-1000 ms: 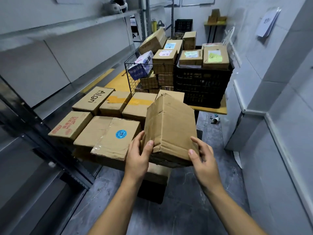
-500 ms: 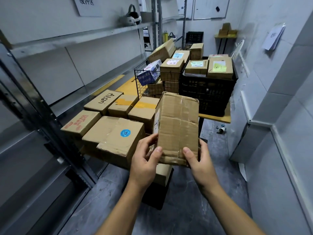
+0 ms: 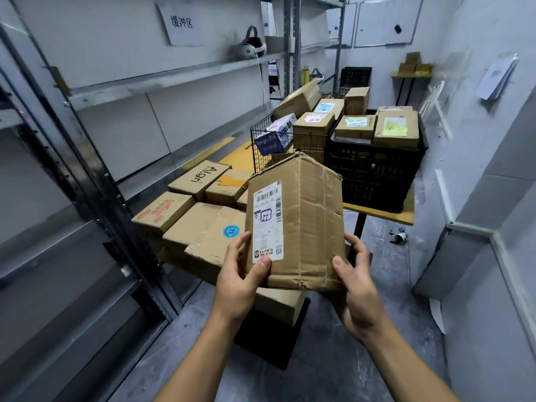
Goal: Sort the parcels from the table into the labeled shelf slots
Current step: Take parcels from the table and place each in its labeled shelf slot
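A worn brown cardboard parcel (image 3: 307, 221) is held upright in front of me, above the near end of the table. Its white shipping label (image 3: 268, 221) faces me on the left face. My left hand (image 3: 240, 282) grips its lower left corner, thumb on the label's bottom edge. My right hand (image 3: 355, 280) grips the lower right corner, thumb on the front face. Several more brown parcels (image 3: 200, 224) lie on the table (image 3: 385, 217) behind it. The grey metal shelf (image 3: 162, 82) runs along the left with a paper sign (image 3: 182, 24) above it.
A wire basket (image 3: 261, 149) and a black crate (image 3: 374, 172) hold more boxes at the table's far end. A white headset (image 3: 249, 47) lies on the upper shelf. A dark stand (image 3: 269, 340) sits under the near parcels. Small debris (image 3: 398, 236) lies on the floor right.
Both hands have turned the parcel so that its labelled face shows, and lifted it slightly. My view has tilted upward, showing more of the shelf and the sign.
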A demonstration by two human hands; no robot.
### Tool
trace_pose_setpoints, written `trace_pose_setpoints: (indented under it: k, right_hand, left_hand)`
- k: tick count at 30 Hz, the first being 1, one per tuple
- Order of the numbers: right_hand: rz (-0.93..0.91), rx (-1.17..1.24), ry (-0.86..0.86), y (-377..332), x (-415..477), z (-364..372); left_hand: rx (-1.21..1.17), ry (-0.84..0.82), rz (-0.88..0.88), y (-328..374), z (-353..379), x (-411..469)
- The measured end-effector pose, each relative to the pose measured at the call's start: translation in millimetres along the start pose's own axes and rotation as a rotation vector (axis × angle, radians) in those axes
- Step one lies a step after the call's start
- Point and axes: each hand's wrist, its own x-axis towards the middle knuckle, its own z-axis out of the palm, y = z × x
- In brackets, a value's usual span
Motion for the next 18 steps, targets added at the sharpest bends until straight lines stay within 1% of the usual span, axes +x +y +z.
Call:
trace_pose_setpoints:
  k: [3,6,8,10,12,14,16,18]
  right_hand:
    - [-0.107,-0.207,-0.041,-3.8,3.5,9.8]
    - [-0.257,-0.552,-0.036,-7.6,6.2,26.5]
    - [-0.296,-0.661,-0.035,-10.5,9.2,39.0]
    - [-0.249,-0.665,-0.096,-11.6,13.3,51.2]
    - [-0.157,-0.596,-0.202,-10.3,15.5,63.9]
    - [-0.108,-0.549,-0.31,-6.9,14.7,79.5]
    - [-0.109,-0.529,-0.377,-0.5,13.3,96.2]
    - [-0.137,-0.51,-0.379,6.9,14.6,115.6]
  left_hand:
    - [0.075,0.088,0.065,2.5,-10.2,-2.9]
    - [0.198,0.175,0.12,7.9,-24.9,-4.6]
    - [0.3,0.242,0.165,13.4,-35.0,-7.1]
    - [0.38,0.31,0.213,19.4,-44.9,-11.4]
    - [0.448,0.363,0.247,24.5,-55.8,-16.5]
    - [0.516,0.413,0.272,28.7,-67.7,-22.3]
    - [0.559,0.459,0.291,32.7,-80.2,-27.4]
    - [0.588,0.495,0.305,37.5,-93.0,-32.2]
